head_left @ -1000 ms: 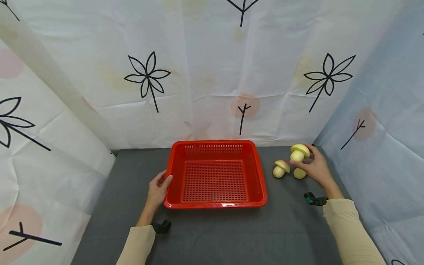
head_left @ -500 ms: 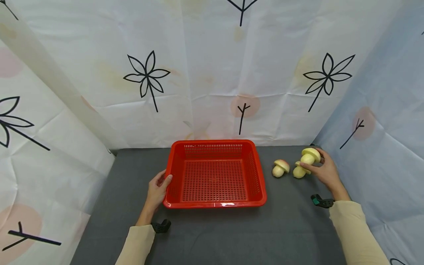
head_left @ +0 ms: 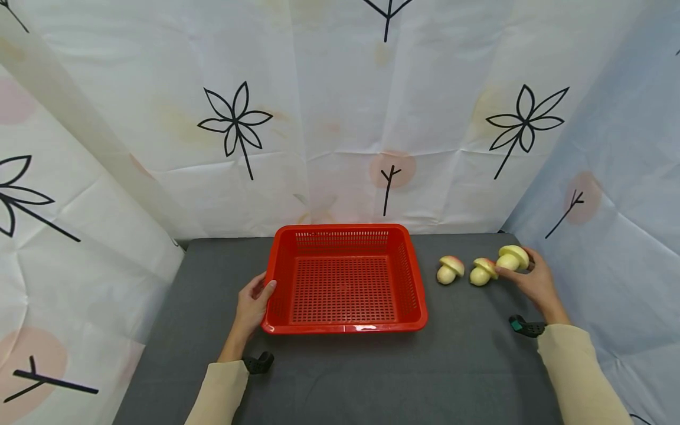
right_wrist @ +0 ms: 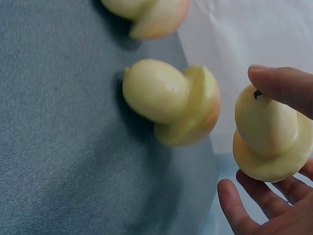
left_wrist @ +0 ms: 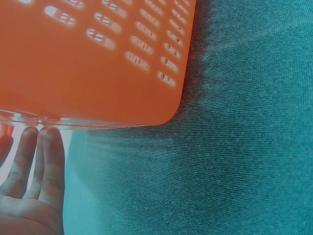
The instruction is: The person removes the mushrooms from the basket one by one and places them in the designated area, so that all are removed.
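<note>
My right hand [head_left: 538,284] holds a toy mushroom [head_left: 512,258] between thumb and fingers at the table's far right. In the right wrist view the thumb presses its pale stem end, while fingers sit under the cap of this held mushroom [right_wrist: 268,122]. Just left of it lies a second mushroom [head_left: 483,272] with a reddish-yellow cap, and further left a third mushroom [head_left: 450,270]. My left hand [head_left: 254,302] grips the left rim of a red plastic basket [head_left: 345,329], thumb on the rim. The left wrist view shows its fingers [left_wrist: 53,147] against the rim's underside.
The basket stands mid-table, its perforated floor bare. Dark grey cloth covers the table [head_left: 340,383]. White printed curtains [head_left: 340,118] close off the back and both sides, the right one near my right hand.
My right hand has moved right and slightly nearer with its mushroom, uncovering the middle mushroom. The left hand and the basket stay put.
</note>
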A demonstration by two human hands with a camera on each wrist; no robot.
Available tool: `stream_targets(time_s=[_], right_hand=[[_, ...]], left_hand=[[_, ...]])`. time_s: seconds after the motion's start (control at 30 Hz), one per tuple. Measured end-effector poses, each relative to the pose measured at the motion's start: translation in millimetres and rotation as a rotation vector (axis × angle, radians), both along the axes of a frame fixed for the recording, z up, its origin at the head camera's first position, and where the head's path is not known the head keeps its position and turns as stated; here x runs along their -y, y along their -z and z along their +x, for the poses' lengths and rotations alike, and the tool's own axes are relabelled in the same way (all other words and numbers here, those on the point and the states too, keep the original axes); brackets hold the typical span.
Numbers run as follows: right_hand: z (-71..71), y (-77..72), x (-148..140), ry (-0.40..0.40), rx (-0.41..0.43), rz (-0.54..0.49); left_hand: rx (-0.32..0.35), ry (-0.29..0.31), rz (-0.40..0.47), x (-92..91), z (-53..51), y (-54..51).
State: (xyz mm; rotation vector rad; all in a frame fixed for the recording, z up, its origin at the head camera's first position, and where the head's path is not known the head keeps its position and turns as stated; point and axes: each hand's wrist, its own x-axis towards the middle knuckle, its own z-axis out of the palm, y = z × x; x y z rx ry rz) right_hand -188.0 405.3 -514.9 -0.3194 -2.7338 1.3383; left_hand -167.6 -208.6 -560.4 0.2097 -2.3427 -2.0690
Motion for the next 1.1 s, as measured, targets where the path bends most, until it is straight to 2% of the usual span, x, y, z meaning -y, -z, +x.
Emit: stream_targets(time_s=[0.37, 0.6, 0.63, 0.8, 1.1], right_hand=[[0.7, 12.6, -18.4, 0.058, 0.011, -0.004], [-0.1, 19.1, -24.4, 0.088, 0.082, -0.028], [-0.3, 19.8, -24.8, 0.089, 0.092, -0.035], [-0.5, 23.8, -26.2, 0.092, 0.130, -0.042], [-2.8, 35.2, -27.5, 0.093, 0.135, 0.017]], left_hand=[[0.014, 0.010, 0.028, 0.3, 1.2, -1.0], [0.035, 0.030, 0.022, -6.7, 12.2, -33.1], [0.030, 0.032, 0.020, -7.2, 13.1, -34.7], [0.039, 0.030, 0.017, -8.2, 13.8, -36.0], [0.033, 0.022, 0.006, -8.2, 13.0, -35.1]])
